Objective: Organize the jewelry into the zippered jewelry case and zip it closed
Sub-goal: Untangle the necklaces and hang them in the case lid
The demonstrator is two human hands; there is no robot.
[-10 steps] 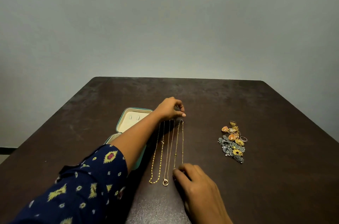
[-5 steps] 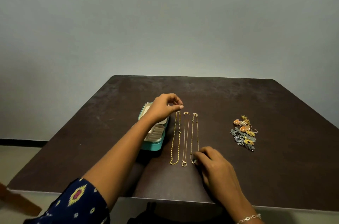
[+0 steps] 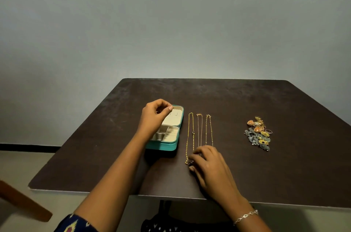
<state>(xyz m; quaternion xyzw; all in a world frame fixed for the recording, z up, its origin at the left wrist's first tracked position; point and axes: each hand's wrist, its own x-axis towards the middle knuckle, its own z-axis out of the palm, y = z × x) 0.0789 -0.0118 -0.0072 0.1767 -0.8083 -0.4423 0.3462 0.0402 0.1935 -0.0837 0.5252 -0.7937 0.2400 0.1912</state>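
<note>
**A:** Jewelry case (image 3: 167,147), where does it lie?

**B:** Open on the bench (image 3: 266,174), beneath your left hand (image 3: 154,117). Its fingers curl, thumb to forefinger, but I cannot tell whether they pinch anything. Three gold necklaces (image 3: 193,133) lie just beside the case, and your right hand (image 3: 209,163) curls over their near ends. Your earring pile (image 3: 258,133) sits well apart, rightward.

Dark table (image 3: 247,99), open teal case (image 3: 167,146), three chains (image 3: 199,129), jewelry pile (image 3: 259,133)
</note>
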